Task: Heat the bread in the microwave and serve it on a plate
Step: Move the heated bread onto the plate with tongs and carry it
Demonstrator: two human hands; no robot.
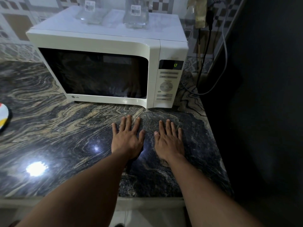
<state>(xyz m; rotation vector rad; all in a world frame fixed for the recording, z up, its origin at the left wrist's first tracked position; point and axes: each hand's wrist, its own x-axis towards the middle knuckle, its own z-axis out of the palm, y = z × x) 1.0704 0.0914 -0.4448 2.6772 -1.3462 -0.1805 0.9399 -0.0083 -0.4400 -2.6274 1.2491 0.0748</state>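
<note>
We see a dark marbled counter [57,136] catching bright glare. A left jar [91,12] and a right jar [136,15], clear glass with barcode labels, stand side by side before a tiled wall [14,18]. A black cable [204,59] and a grey cable [226,46] hang beyond.

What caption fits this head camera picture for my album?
Left hand and right hand rest flat on the counter before the closed microwave.

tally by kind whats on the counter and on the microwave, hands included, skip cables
microwave: 1
glass jars on top of it: 2, left jar, right jar
hands flat on the counter: 2, left hand, right hand
multicoloured item at the left edge: 1
total: 6
</note>
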